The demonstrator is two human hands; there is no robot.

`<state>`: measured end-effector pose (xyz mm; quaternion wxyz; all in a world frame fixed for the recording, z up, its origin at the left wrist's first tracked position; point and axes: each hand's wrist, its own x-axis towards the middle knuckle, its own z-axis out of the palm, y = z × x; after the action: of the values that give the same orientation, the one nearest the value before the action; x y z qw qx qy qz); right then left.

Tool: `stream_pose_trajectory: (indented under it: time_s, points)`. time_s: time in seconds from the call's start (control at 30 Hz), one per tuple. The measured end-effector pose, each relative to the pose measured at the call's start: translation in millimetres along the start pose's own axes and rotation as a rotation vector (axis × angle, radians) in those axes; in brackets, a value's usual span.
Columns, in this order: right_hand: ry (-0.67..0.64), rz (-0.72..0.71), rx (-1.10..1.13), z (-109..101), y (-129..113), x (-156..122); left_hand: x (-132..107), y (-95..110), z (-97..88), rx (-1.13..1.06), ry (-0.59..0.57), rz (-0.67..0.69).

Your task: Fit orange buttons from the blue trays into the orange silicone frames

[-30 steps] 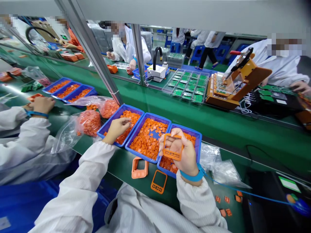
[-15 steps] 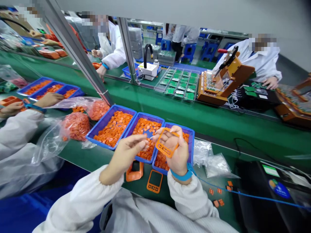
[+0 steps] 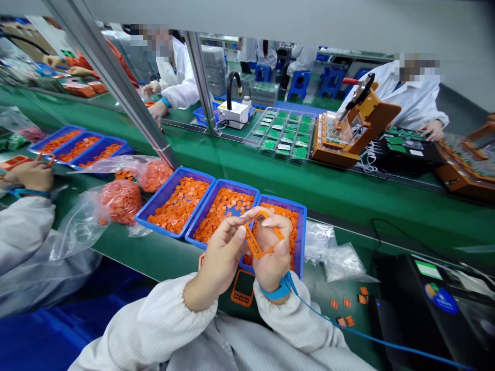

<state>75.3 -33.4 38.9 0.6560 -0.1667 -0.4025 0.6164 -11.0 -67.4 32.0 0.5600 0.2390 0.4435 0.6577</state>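
Observation:
Both my hands meet in front of me over the near edge of three blue trays. My right hand [image 3: 273,252], with a blue wrist strap, grips an orange rubber frame [image 3: 257,238] held on edge. My left hand [image 3: 224,252] is closed with its fingertips pinched against the frame's upper left side; whether a small piece sits between them I cannot make out. The left tray [image 3: 164,196], middle tray [image 3: 216,203] and right tray [image 3: 299,219] hold several small orange pieces. Another orange frame [image 3: 242,289] lies on the green bench just below my hands.
Two plastic bags of orange pieces [image 3: 121,198] lie left of the trays, empty bags [image 3: 340,257] to the right. Loose orange bits [image 3: 346,304] sit on the bench. A neighbour's sleeve [image 3: 23,242] is at the left. Beyond the green belt [image 3: 348,190] co-workers sit by circuit boards [image 3: 286,134] and an orange fixture [image 3: 356,129].
My left hand left the left tray and came across to the frame. My right hand lowered and turned the frame on edge. The view shifted left.

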Motion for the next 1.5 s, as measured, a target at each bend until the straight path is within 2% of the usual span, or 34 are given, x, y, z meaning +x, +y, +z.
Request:
stream_pose_trajectory:
  time_s: [0.13, 0.3, 0.4, 0.5, 0.57, 0.63, 0.7, 0.77, 0.87, 0.97, 1.23, 1.5]
  points:
    - [-0.046, -0.046, -0.024, -3.4, 6.7, -4.5, 1.0, 2.9, 3.2, 0.016, -0.137, -0.069]
    - [-0.086, -0.185, -0.065, -5.0, 15.0, -5.9, 2.9, 2.8, 5.0, -0.04, -0.144, -0.051]
    - [-0.113, -0.198, -0.073, -6.3, 16.6, -6.4, 3.7, 0.8, 5.8, -0.048, -0.148, -0.065]
    - [-0.125, -0.205, -0.122, -8.9, 17.5, -5.8, 11.5, 4.3, -0.3, 0.061, -0.176, 0.0]
    - [-0.123, -0.204, -0.157, -10.8, 17.1, -3.1, 24.0, 12.4, -13.8, 0.277, -0.27, 0.072]
    - [-0.111, -0.184, -0.151, -12.4, 14.5, 1.8, 42.0, 23.9, -36.2, 0.621, -0.376, 0.184]
    - [-0.102, -0.127, -0.096, -14.0, 9.8, 8.2, 62.0, 34.7, -63.9, 1.022, -0.364, 0.316]
    - [-0.095, -0.069, -0.052, -15.9, 4.6, 14.2, 79.1, 40.8, -90.5, 1.519, -0.339, 0.393]
    - [-0.067, -0.042, -0.044, -19.3, 0.3, 20.2, 91.9, 38.6, -116.5, 1.757, -0.406, 0.377]
    - [-0.05, -0.008, -0.057, -21.9, 1.6, 22.6, 91.8, 27.6, -123.6, 1.826, -0.504, 0.36]
    - [-0.046, -0.005, -0.073, -25.1, 6.2, 24.5, 96.6, -0.9, -119.7, 1.904, -0.658, 0.36]
    - [-0.065, -0.017, -0.056, -25.3, 5.8, 26.0, 95.7, -0.3, -119.4, 1.878, -0.67, 0.366]
